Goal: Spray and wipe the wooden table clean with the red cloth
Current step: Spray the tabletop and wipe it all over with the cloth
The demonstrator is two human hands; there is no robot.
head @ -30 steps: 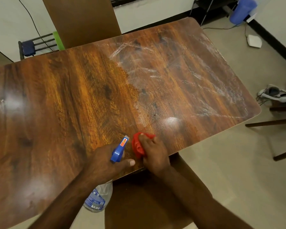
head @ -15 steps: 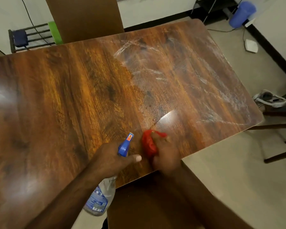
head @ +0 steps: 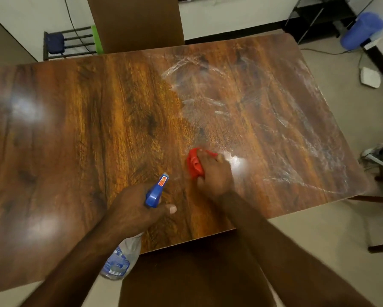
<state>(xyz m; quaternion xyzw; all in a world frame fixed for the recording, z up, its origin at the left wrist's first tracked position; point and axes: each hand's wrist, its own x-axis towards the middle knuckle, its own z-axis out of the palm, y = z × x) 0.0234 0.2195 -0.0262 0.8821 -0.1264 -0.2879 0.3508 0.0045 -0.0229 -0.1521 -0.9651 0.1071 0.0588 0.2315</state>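
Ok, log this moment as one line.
left hand: holds bottle | right hand: grips cloth on table | streaks: table's right half

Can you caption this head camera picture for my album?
The right hand presses a red cloth on the streaky wooden table; the left hand holds a spray bottle.

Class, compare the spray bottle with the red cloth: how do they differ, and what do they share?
The clear plastic spray bottle with the blue trigger head is see-through; the crumpled red cloth is opaque. The bottle's body hangs past the near edge of the wooden table; the cloth lies on the tabletop. Shared: each is in a grip: bottle, left hand; cloth, right hand.
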